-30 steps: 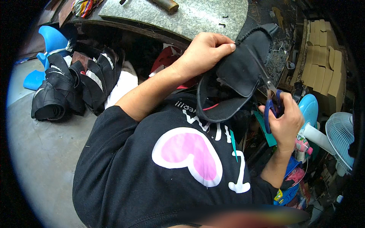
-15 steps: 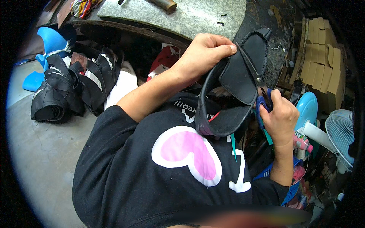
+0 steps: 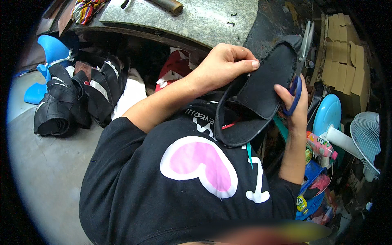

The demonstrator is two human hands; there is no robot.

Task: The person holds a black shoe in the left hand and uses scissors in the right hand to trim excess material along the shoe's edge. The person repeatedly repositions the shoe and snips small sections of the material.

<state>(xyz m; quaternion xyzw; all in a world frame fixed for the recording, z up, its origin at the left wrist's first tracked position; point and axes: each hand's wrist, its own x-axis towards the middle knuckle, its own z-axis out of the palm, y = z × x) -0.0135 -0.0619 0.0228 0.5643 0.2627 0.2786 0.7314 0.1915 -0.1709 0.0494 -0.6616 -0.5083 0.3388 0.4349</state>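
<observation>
Above grey floor (image 3: 45, 171), cluttered workbench (image 3: 196, 20).

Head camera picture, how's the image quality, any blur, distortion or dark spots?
Head view: fisheye bending with a black vignette around the rim; the grey slab's edge curves; a smeared blur band along the bottom; the left hand, black sole piece and right hand with blue-handled scissors are sharp and evenly lit.

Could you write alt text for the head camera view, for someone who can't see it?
Seen from above, a person in a black shirt holds a black shoe sole in the left hand while the right hand works blue-handled scissors along its edge. Cardboard boxes and a fan sit to the right.
</observation>
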